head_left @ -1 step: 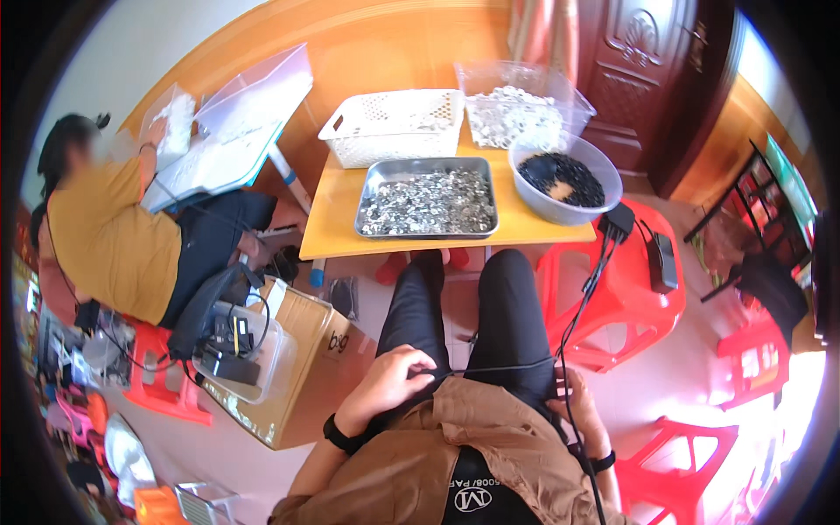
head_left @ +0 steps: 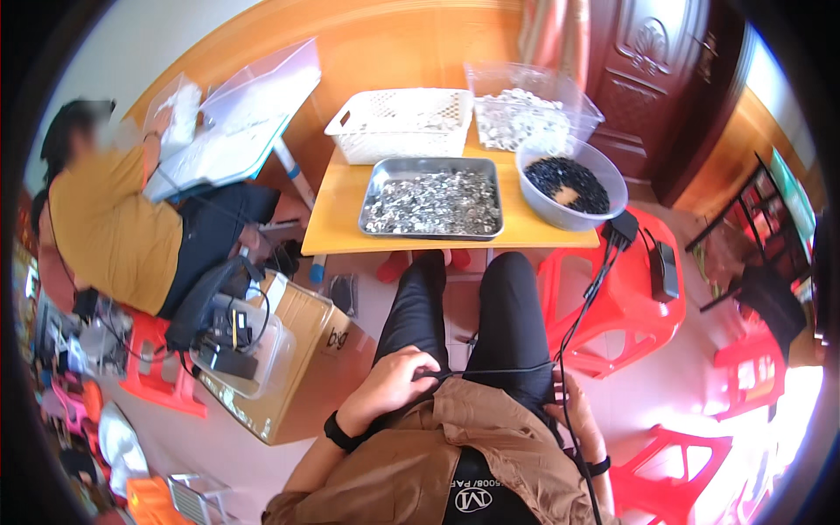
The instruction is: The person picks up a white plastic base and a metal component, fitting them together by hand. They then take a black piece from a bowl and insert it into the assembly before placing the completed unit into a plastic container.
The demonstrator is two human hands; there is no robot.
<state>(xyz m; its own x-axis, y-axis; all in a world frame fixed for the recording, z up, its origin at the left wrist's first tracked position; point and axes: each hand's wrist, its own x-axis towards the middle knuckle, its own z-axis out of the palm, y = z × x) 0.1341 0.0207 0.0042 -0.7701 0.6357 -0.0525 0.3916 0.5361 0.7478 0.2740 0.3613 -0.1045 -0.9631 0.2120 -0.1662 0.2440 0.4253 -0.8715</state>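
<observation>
The black cable (head_left: 500, 372) lies over the legs (head_left: 509, 311), at three o'clock from the left hand (head_left: 398, 382). That hand is curled; I can't tell if it holds the cable. I can't tell the right hand's (head_left: 579, 413) grip. A metal tray (head_left: 429, 236) sits at twelve o'clock.

Left grip (head_left: 401, 381) and right grip (head_left: 579, 415) rest by thighs (head_left: 510, 319).

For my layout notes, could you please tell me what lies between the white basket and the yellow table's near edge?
The metal tray of small pieces lies there, as the head view shows.
</observation>
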